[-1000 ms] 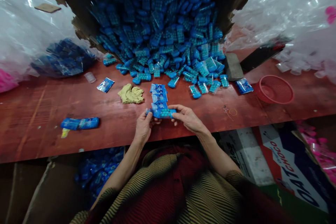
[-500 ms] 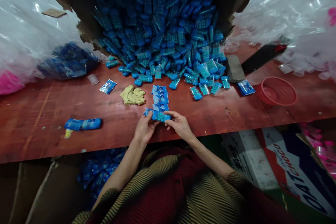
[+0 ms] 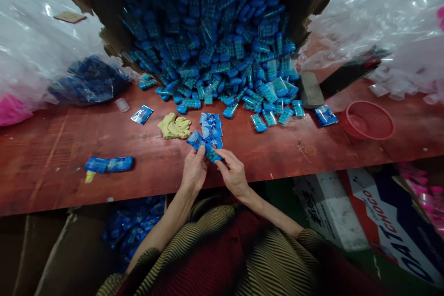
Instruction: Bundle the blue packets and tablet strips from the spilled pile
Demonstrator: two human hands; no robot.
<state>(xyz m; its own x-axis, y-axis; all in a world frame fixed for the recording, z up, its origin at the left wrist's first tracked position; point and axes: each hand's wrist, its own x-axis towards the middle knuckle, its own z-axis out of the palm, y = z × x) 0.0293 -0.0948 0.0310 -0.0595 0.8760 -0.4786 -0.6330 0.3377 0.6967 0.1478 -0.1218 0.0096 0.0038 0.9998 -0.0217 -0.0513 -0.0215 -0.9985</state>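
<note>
Between my two hands, over the front of the red table, is a small clear container of blue beads with a blue cap (image 3: 212, 154). A blue printed sachet (image 3: 196, 139) lies against its left end. My left hand (image 3: 194, 169) is closed, thumb on top, pinching the sachet and the container's left end. The fingers of my right hand (image 3: 233, 171) are closed on the container's right end. Just beyond my hands, several blue sachets (image 3: 211, 126) lie overlapped in a short column. A crumpled yellow cloth (image 3: 174, 126) rests to their left.
A torn carton spills a large heap of blue bead containers (image 3: 215, 60) onto the red table (image 3: 263, 157). At right are a red basket (image 3: 368, 121), a grey block (image 3: 311, 90) and a blue packet (image 3: 324, 115). Taped-looking blue packs (image 3: 108, 164) lie at left.
The container and sachet have tilted, their left end swinging away from me and the right end towards me. Both hands have turned with them and keep their hold.
</note>
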